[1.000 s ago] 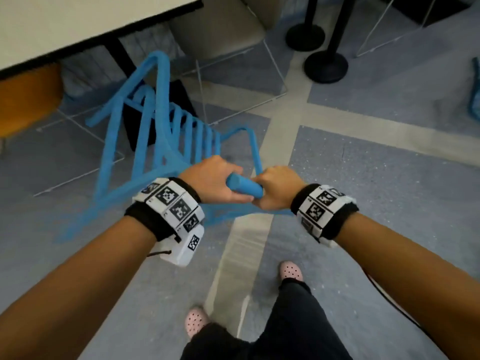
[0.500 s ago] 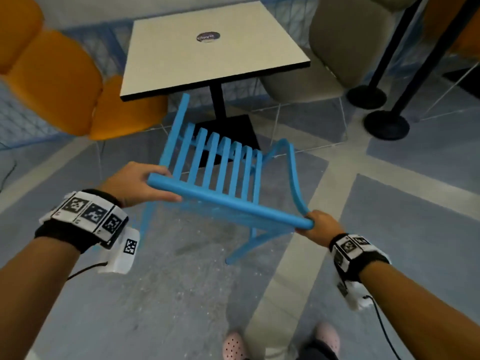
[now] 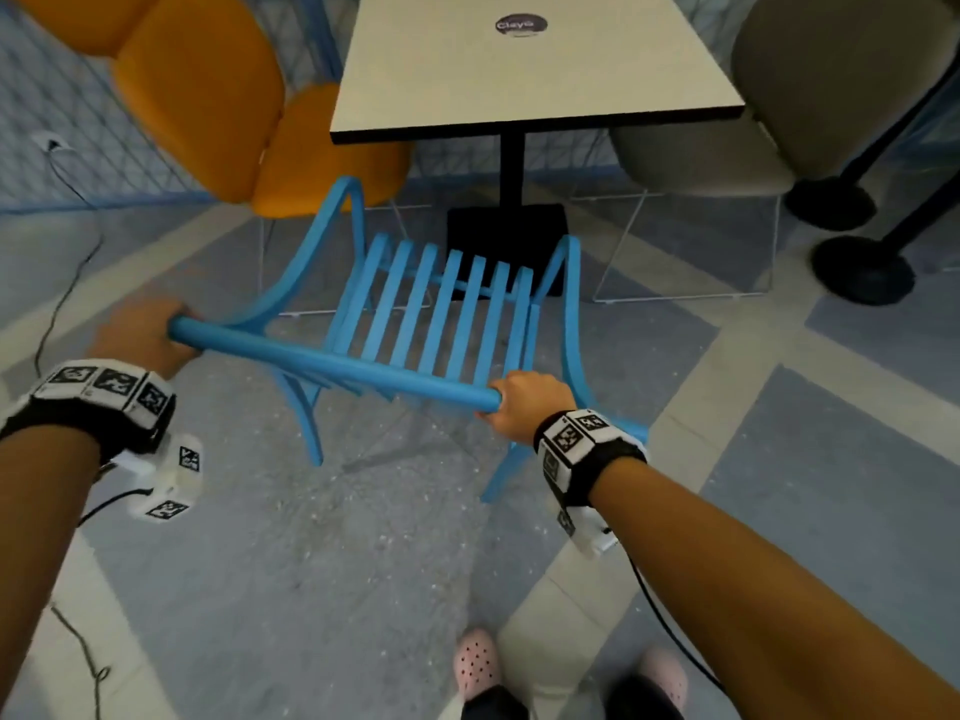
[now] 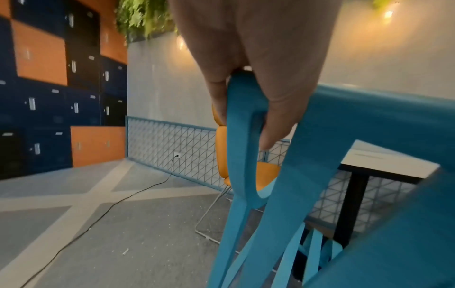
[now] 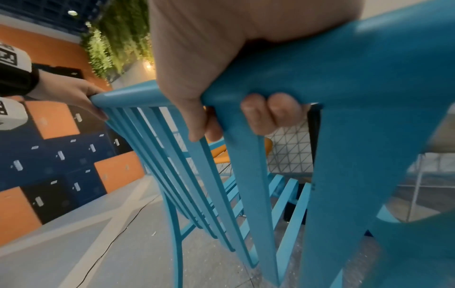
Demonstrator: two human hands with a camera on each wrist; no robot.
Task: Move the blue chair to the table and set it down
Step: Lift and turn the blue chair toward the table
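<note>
The blue chair has a slatted seat and back and faces the white square table, its front just short of the table's black base. My left hand grips the left end of the chair's top rail. My right hand grips the right end. In the left wrist view my left hand's fingers curl round the chair frame. In the right wrist view my right hand wraps the rail. I cannot tell whether the chair's legs touch the floor.
An orange chair stands left of the table and a beige chair to its right. Two black post bases sit at the far right. A black cable runs across the floor on the left. My pink shoes are below.
The chair has swung from side-on to square with the table and come closer to it. Both hands still hold the top rail, now seen spread at its two ends.
</note>
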